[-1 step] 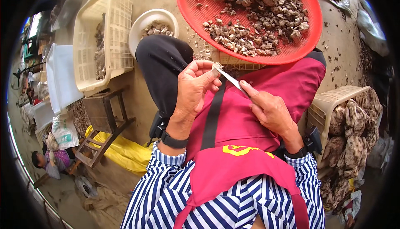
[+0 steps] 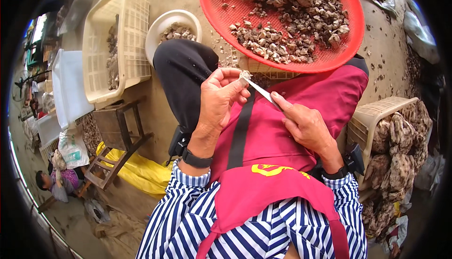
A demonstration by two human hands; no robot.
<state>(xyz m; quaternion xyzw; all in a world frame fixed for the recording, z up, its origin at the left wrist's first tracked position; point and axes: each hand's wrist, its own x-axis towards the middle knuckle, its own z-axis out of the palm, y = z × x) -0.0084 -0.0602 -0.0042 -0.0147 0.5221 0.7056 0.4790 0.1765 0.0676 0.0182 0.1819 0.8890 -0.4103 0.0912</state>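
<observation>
A small grey shell [image 2: 245, 75] sits pinched between the thumb and fingertips of the left hand [image 2: 217, 99], held up over the lap. The fingers are closed tight on it, so only its top edge shows. A thin pale blade [image 2: 262, 91] touches the shell from the right and runs down into the right hand [image 2: 305, 126], whose fingers are wrapped shut around the handle, with the forefinger laid along the blade. The handle itself is hidden in the fist.

Both hands hover above a red apron [image 2: 282, 131] that covers the lap, with a dark strap running down its middle. A black-clad knee [image 2: 181, 75] rises just left of the left hand. Each wrist wears a black band, and blue-and-white striped sleeves [image 2: 188, 216] fill the lower edge.

Just beyond the hands, a round red basket [image 2: 207, 4] holds a heap of rough grey shells. To its left, a white bowl [image 2: 157, 30] holds a few more pieces, perhaps shelled meat, though the view is too small to be sure. Further left stands a cream crate [image 2: 132, 47], tilted, above a small wooden stool [image 2: 115, 131]. At the right, another cream crate [image 2: 372, 117] is piled with large dark shells. A yellow sheet [image 2: 141, 174] lies on the ground beside the stool.
</observation>
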